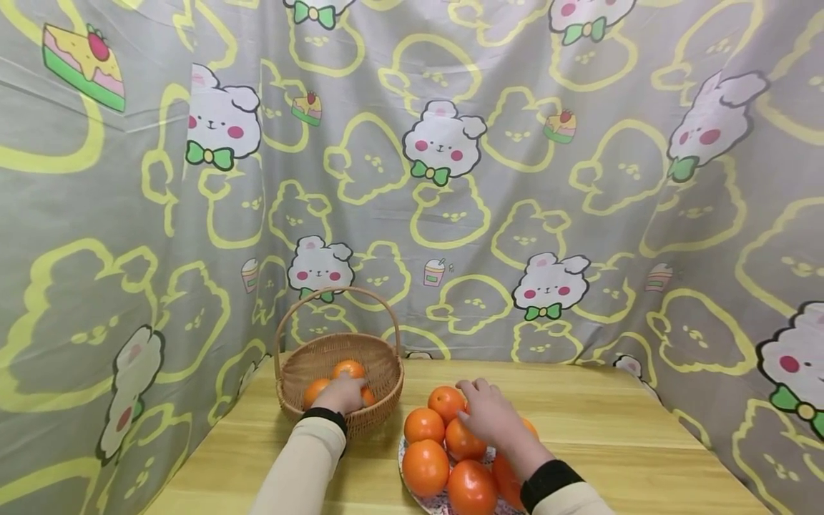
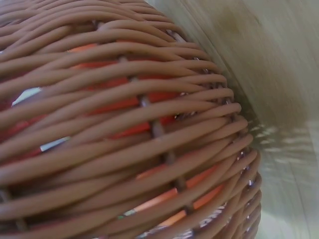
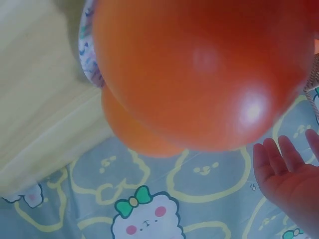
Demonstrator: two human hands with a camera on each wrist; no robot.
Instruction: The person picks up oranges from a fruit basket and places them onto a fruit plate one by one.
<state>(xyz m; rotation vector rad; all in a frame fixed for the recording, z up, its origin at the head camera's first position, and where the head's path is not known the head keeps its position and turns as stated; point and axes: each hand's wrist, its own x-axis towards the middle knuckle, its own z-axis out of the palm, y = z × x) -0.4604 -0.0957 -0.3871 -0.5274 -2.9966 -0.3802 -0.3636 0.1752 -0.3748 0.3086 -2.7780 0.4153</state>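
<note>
In the head view my left hand [image 1: 344, 393] reaches down into a wicker basket [image 1: 380, 408] at the left. Several oranges lie in there, one orange [image 1: 348, 369] just beyond the fingers and another [image 1: 317, 392] beside them. The fingertips are hidden among the fruit, so I cannot tell whether they grip one. My right hand [image 1: 491, 413] hovers over oranges [image 1: 425, 468] piled on a patterned plate [image 1: 404, 472]. Its fingers are extended and hold nothing; in the right wrist view the hand [image 3: 291, 174] shows apart from a large, close orange [image 3: 199, 79].
Both basket and plate stand on a light wooden table [image 1: 611, 429], the basket farther back. Its tall arched handle [image 1: 337, 290] rises above the left hand. A grey printed cloth [image 1: 444, 214] hangs behind the table and along both sides.
</note>
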